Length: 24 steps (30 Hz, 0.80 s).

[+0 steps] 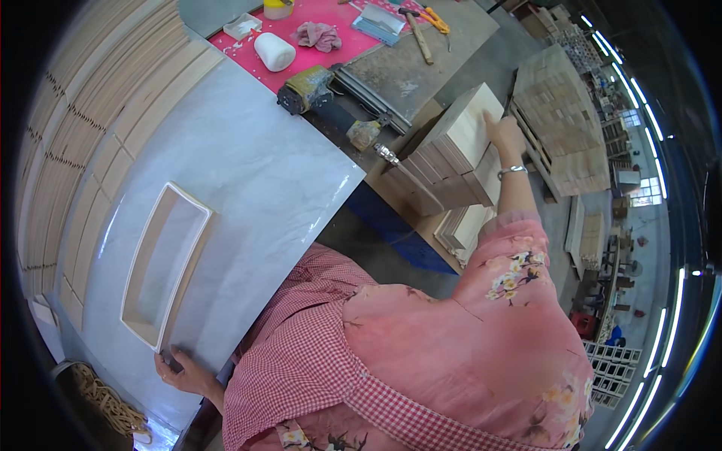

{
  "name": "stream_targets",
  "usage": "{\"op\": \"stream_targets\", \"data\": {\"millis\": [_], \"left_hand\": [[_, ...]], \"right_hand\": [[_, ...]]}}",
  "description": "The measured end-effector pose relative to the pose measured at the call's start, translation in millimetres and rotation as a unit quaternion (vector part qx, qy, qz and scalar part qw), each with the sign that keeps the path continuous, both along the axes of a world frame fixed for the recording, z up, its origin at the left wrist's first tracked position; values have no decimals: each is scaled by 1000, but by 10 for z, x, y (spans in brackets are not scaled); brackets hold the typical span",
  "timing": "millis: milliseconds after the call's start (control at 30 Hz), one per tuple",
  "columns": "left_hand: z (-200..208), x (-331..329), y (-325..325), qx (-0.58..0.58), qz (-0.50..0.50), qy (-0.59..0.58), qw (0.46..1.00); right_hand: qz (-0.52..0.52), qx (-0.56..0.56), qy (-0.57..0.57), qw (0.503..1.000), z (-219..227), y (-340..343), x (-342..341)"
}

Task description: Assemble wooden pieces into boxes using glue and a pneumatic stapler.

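Observation:
A narrow rectangular wooden frame [197, 244] lies on the glossy pale tabletop [259, 161]. Close to its near corner is my left hand [184, 372], thumb and fingers apart and curved, resting by the table with nothing gripped; whether a fingertip touches the frame I cannot tell. My right arm reaches out to the far right, where my right hand [505, 137] is closed at the edge of the top wooden board [475, 124] of a stack. One digit lies over the board's face; the other fingers are partly hidden.
A nail gun [323, 101] lies beside the tabletop, its hose fitting near the board stack. Beyond are a white bottle [274, 52], a pink cloth [317, 36], a hammer [419, 39] and orange-handled pliers [435, 20]. Long wooden strips [98, 135] line the left side.

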<state>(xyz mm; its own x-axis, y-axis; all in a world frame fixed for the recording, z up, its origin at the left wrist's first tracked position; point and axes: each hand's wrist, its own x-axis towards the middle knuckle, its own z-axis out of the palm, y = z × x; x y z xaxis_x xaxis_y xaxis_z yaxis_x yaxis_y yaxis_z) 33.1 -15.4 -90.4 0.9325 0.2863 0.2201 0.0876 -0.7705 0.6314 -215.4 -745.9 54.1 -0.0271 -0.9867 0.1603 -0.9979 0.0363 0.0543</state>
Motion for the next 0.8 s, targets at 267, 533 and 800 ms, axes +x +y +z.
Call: {"op": "stream_targets", "data": {"millis": [267, 533, 800], "left_hand": [[105, 12, -110, -7, -12, -19, 1000], [124, 19, -131, -23, -63, -86, 994], [496, -162, -267, -91, 3, -153, 984]], "right_hand": [[-61, 106, -28, 992, -266, -545, -749], [-14, 104, -147, 984, -537, -964, -1305], [195, -11, -191, 962, 145, -84, -275]]}}
